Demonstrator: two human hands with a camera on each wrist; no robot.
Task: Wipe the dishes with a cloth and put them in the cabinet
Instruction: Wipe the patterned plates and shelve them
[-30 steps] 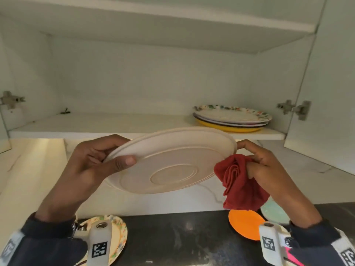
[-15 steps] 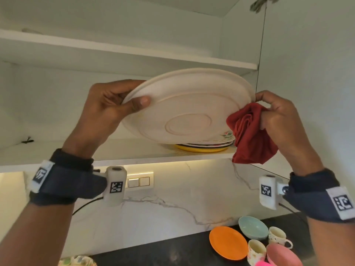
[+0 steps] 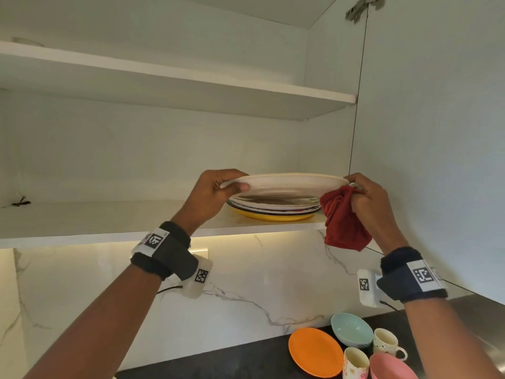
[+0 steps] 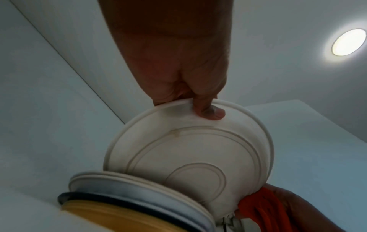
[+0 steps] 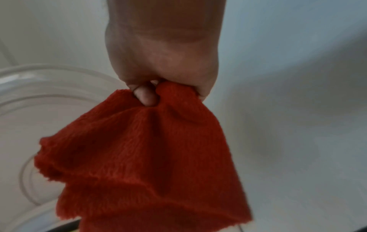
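A cream plate (image 3: 284, 184) (image 4: 190, 150) hangs level just above a stack of plates (image 3: 273, 210) (image 4: 139, 197) on the lower cabinet shelf (image 3: 95, 217). My left hand (image 3: 218, 187) (image 4: 198, 100) pinches its left rim, thumb underneath. My right hand (image 3: 363, 192) (image 5: 158, 78) grips a bunched red cloth (image 3: 341, 220) (image 5: 143, 157) and holds the plate's right rim with its fingertips. The stack's bottom plate is yellow. The cloth hangs below the shelf edge.
The open cabinet door (image 3: 437, 132) stands close on the right. An upper shelf (image 3: 164, 86) sits above. On the dark counter below are an orange plate (image 3: 314, 351), a pale blue bowl (image 3: 351, 328), two mugs (image 3: 385, 341) and a pink bowl (image 3: 390, 367).
Both hands carried the plate up from counter height, levelled it from a tilt, and brought it over the stack on the shelf. The cloth stayed in the right hand.
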